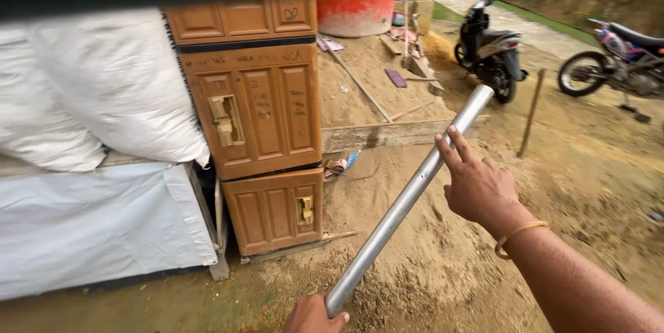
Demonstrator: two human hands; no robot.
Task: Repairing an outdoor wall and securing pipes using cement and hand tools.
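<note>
A long grey metal pipe (408, 198) runs slantwise from the bottom centre up to the right, over sandy ground. My left hand (312, 315) grips its near end at the bottom edge of the view. My right hand (476, 184), with a thin band on the wrist, rests against the pipe's upper half, fingers stretched along it and touching its side.
A brown plastic cabinet (252, 108) with drawers stands left of the pipe, beside white sacks (104, 91) and a white tarp. Behind lie a wooden plank (387, 134), a red tub (356, 11), scrap boards, two parked motorbikes (491, 49) and a wooden stake (531, 113).
</note>
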